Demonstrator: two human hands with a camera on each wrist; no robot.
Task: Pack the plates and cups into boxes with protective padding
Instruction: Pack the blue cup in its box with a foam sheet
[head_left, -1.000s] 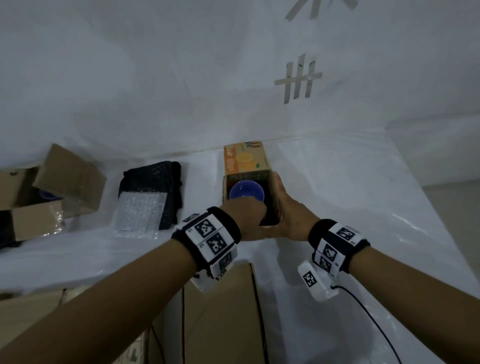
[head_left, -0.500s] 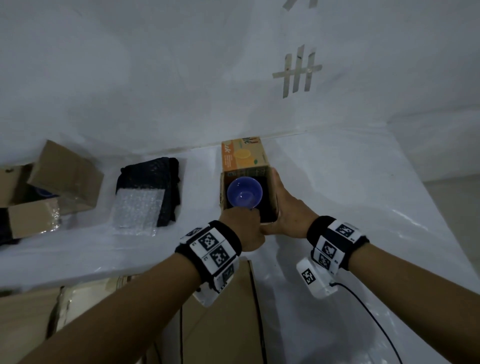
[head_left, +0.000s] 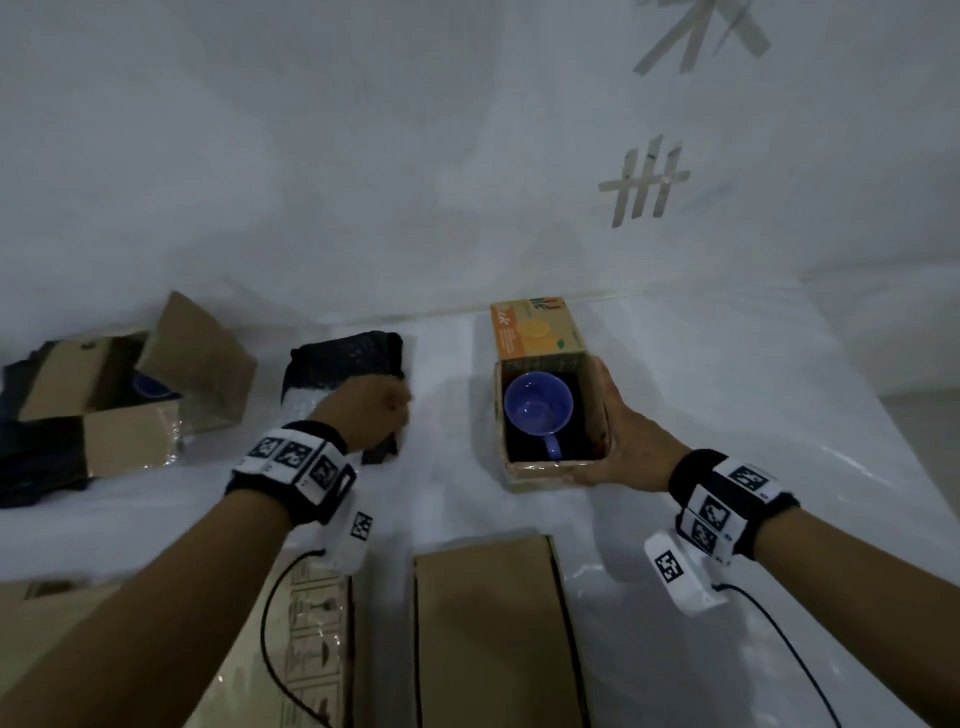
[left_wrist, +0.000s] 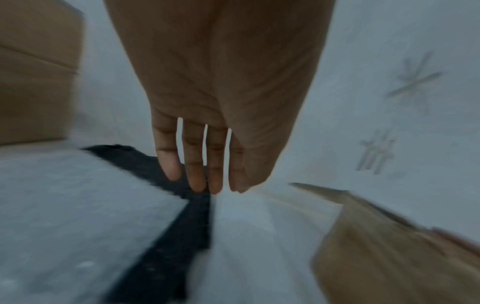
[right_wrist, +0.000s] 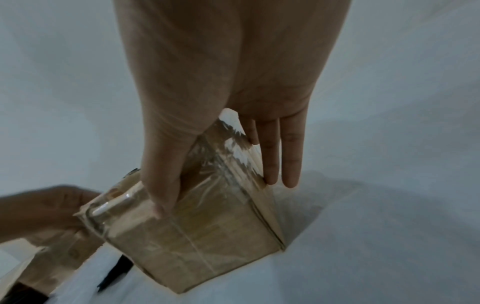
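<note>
A makeshift packing station, set up for recording, is shown. The counter (head_left: 701, 395) and the wall behind it are draped in white plastic sheeting, with strips of tape (head_left: 644, 182) stuck to the wall. Open cardboard boxes (head_left: 130, 436), bubble wrap (head_left: 317, 402) and flattened cartons (head_left: 488, 634) are spread across the covered surface.

Left hand (head_left: 376, 410) hides most bubble wrap (head_left: 317, 402); left-wrist view motion-blurred.

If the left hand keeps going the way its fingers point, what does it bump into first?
Probably the black padding: the left hand has straight fingers aimed at its edge beside the bubble wrap. Blur hides whether they touch.
</note>
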